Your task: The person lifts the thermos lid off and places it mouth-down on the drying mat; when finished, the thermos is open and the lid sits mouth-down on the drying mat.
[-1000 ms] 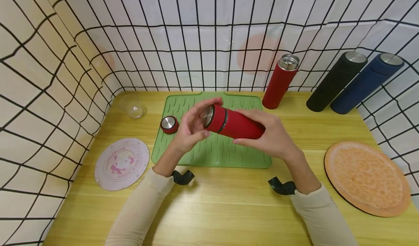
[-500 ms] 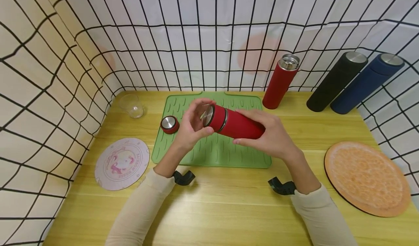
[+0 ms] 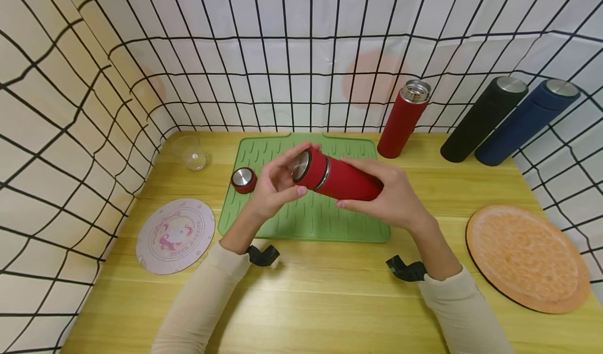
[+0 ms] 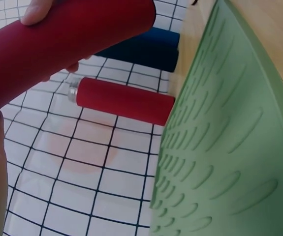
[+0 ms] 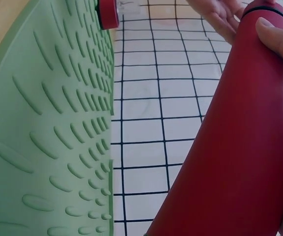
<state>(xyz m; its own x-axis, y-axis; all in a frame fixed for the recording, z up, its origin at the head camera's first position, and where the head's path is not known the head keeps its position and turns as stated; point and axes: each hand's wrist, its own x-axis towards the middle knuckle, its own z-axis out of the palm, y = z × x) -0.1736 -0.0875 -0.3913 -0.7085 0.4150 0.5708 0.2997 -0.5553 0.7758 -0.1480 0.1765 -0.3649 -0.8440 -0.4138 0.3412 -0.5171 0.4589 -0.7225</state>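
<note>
A red thermos (image 3: pixel 350 180) is held tilted above the green mat (image 3: pixel 306 223), its silver-topped lid (image 3: pixel 314 169) pointing left. My right hand (image 3: pixel 395 192) grips the body near its base, thumb on the near side. At the other end, my left hand (image 3: pixel 273 189) curls round the lid, with its thumb on the lower edge and fingers behind. A thin silver band shows at the seam between lid and body. In the right wrist view the thermos (image 5: pixel 235 132) fills the right side, fingers of both hands near its top.
A loose red lid (image 3: pixel 243 179) sits on the mat's left side. An uncapped red thermos (image 3: pixel 404 121) stands behind right, then black (image 3: pixel 482 121) and blue (image 3: pixel 525 123) ones. A clear cup (image 3: pixel 190 154), a pink round mat (image 3: pixel 175 236) and an orange round mat (image 3: pixel 527 260) lie around.
My left fingers and thumb have shifted back and forth round the lid. The silver band at the seam shows slightly more. My right hand and the thermos body have barely moved.
</note>
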